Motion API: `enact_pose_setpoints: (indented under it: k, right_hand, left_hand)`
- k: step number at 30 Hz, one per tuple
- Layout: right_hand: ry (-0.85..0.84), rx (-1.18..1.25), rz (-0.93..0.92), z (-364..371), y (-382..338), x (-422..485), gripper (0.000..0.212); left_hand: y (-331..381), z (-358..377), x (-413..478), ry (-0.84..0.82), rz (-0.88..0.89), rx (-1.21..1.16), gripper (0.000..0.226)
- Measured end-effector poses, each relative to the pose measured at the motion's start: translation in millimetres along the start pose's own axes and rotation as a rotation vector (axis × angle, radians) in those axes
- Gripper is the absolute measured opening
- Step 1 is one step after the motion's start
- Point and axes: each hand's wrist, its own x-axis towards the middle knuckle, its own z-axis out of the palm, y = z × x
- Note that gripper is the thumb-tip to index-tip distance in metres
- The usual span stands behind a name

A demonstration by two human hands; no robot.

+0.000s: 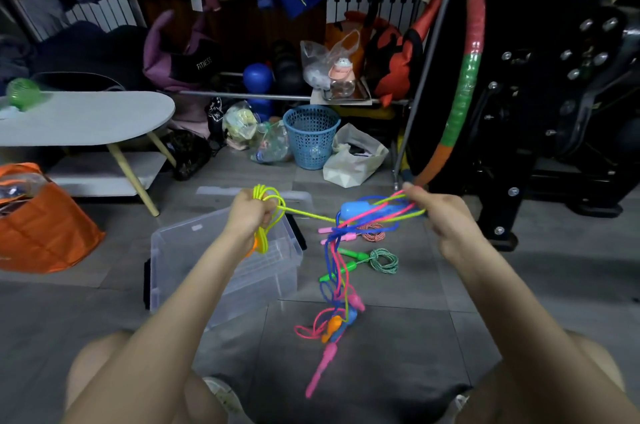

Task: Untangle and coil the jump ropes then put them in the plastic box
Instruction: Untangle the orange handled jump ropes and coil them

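Observation:
My left hand grips several loops of a yellow-green jump rope over the clear plastic box, with an orange handle showing under the fist. That rope runs taut to the right into a tangle of blue, pink and yellow ropes, which my right hand holds up by a bundle of strands. A blue handle hangs near my right hand. The tangle's lower end, with orange, blue and pink handles, trails on the floor. A green rope and a red-patterned rope lie coiled on the floor behind.
The box's lid lies behind it. An orange bag stands at the left below a low white table. A blue basket, bags and a hula hoop crowd the back; black exercise equipment is on the right.

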Motion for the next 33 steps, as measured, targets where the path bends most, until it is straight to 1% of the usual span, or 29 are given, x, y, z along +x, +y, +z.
enact_pose_setpoints:
  k: [1, 2, 3, 4, 5, 6, 7, 8, 9, 11, 13, 16, 18, 20, 21, 23, 24, 26, 28, 31, 32, 33]
  right_hand:
    - [0.053, -0.243, -0.115, -0.7, 7.8, 0.9, 0.033]
    - [0.172, -0.558, -0.230, -2.5, 14.1, 2.8, 0.038]
    - [0.300, -0.810, -0.365, -5.0, 17.9, 5.0, 0.037]
    - [0.370, -0.936, -0.527, -6.5, 20.5, 6.4, 0.035]
    - [0.360, -0.942, -0.691, -7.0, 21.6, 7.6, 0.034]
    - [0.297, -0.882, -0.820, -6.1, 20.7, 7.6, 0.031]
    - [0.203, -0.789, -0.890, -3.1, 18.9, 5.9, 0.027]
    - [0.109, -0.677, -0.899, 1.1, 16.5, 2.6, 0.022]
    - [0.030, -0.550, -0.835, 6.3, 13.4, -3.0, 0.020]
    - [-0.103, -0.294, -0.590, 14.8, 3.5, -12.1, 0.025]
    - [-0.132, -0.075, -0.406, 21.6, -7.7, -18.2, 0.032]
    - [-0.215, 0.269, -0.227, 21.2, -26.0, -21.2, 0.034]
    - [-0.299, 0.382, -0.190, 14.4, -37.9, -22.6, 0.031]
    - [-0.311, 0.340, -0.261, 3.1, -44.7, -21.4, 0.028]
    - [-0.279, 0.338, -0.293, -4.2, -46.4, -19.2, 0.024]
    - [-0.185, 0.399, -0.294, -18.3, -50.0, -14.3, 0.019]
    - [-0.149, 0.422, -0.285, -25.4, -50.5, -11.4, 0.019]
    - [-0.131, 0.472, -0.272, -35.9, -50.7, -6.7, 0.020]
    - [-0.165, 0.612, -0.217, -41.7, -50.9, -4.3, 0.019]
    - [-0.197, 0.859, -0.082, -48.0, -48.8, 0.5, 0.015]
    - [-0.184, 0.897, -0.043, -49.7, -46.4, 2.9, 0.020]
    - [-0.149, 0.885, -0.004, -52.8, -42.6, 6.4, 0.030]
  left_hand:
    - [3.2, 0.2, 0.0, -0.007, 0.007, -0.015, 0.034]
    - [6.2, 0.4, -0.9, -0.021, 0.019, -0.015, 0.032]
    - [8.4, 0.8, -2.2, -0.041, 0.029, 0.004, 0.029]
    - [9.8, 2.2, -4.7, -0.067, 0.034, 0.042, 0.026]
    - [10.2, 4.4, -8.2, -0.100, 0.032, 0.087, 0.025]
    - [9.5, 7.7, -12.6, -0.140, 0.023, 0.128, 0.026]
    - [8.4, 11.7, -17.9, -0.180, 0.009, 0.150, 0.026]
    - [7.6, 16.7, -23.8, -0.222, -0.003, 0.152, 0.027]
    - [7.3, 22.1, -30.0, -0.271, -0.010, 0.137, 0.027]
    - [8.4, 33.5, -41.1, -0.361, -0.021, 0.087, 0.027]
    - [8.7, 42.4, -47.8, -0.414, -0.016, 0.062, 0.029]
    - [4.8, 50.4, -51.7, -0.460, 0.027, 0.084, 0.028]
    - [0.2, 51.7, -51.1, -0.439, 0.013, 0.073, 0.023]
    - [-5.4, 49.0, -47.0, -0.381, -0.053, 0.010, 0.020]
    - [-8.8, 45.4, -43.7, -0.344, -0.103, -0.026, 0.022]
    - [-16.8, 35.3, -36.2, -0.274, -0.176, -0.039, 0.027]
    - [-21.3, 30.3, -32.9, -0.248, -0.187, -0.019, 0.029]
    - [-27.9, 22.8, -28.8, -0.200, -0.167, 0.043, 0.032]
    - [-30.8, 18.7, -25.8, -0.141, -0.127, 0.108, 0.034]
    - [-30.3, 11.2, -18.6, -0.053, -0.106, 0.153, 0.036]
    - [-30.2, 6.8, -14.9, -0.018, -0.101, 0.173, 0.037]
    - [-31.1, 1.2, -11.7, 0.013, -0.101, 0.197, 0.037]
